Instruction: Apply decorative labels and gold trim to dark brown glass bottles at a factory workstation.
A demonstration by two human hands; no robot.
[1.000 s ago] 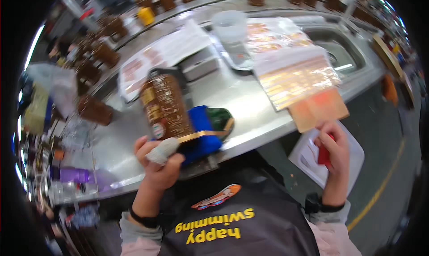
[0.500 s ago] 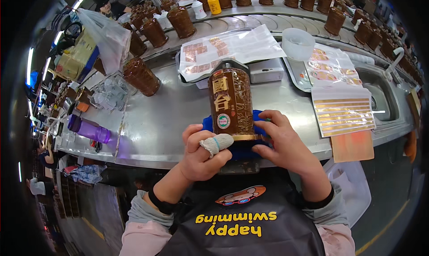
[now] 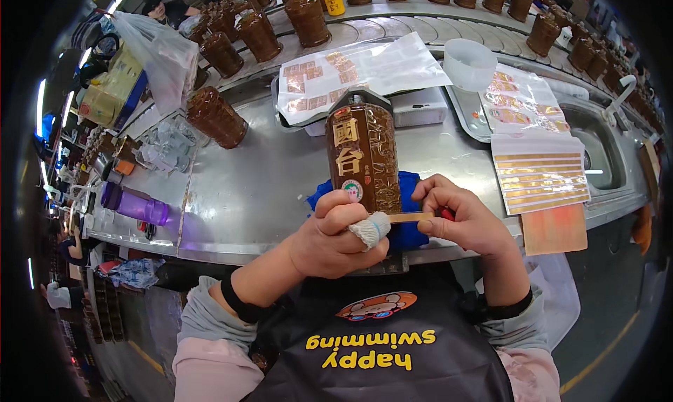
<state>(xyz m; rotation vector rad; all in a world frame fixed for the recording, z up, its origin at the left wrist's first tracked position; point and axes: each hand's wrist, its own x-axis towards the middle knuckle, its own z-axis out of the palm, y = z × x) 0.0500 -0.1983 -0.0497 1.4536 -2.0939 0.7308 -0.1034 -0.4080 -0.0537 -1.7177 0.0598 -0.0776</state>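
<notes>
- Two bare hands at one brown bottle (image 3: 364, 146), which lies centrally over the steel counter (image 3: 249, 192), base toward the person, top end at a dark support (image 3: 379, 98).
- Left hand (image 3: 338, 235): fingers curled against the bottle's lower left side; one wears a pale cloth finger cover (image 3: 369, 231) and rests at the near end of the bottle. Whether this hand clasps the bottle or only presses on it: cannot tell.
- Right hand (image 3: 468, 221): thumb and forefinger pinch the free end of a gold strip (image 3: 408, 217); a small red object (image 3: 446, 213) shows within the hand, kind unclear.
- Strip: runs across the bottle's base, from the covered finger to the right hand's pinch.
- Blue cloth (image 3: 415, 238): bunched beneath the bottle's near end, showing on both sides.
- Right of bottle: sheet of gold strips (image 3: 541, 174), overlapping an orange sheet (image 3: 554, 229); sink (image 3: 604, 146) beyond.
- Behind bottle: white label sheet (image 3: 392, 65), clear tub (image 3: 470, 65).
- Left, well apart: another brown bottle (image 3: 217, 118), purple drink bottle (image 3: 137, 206).
</notes>
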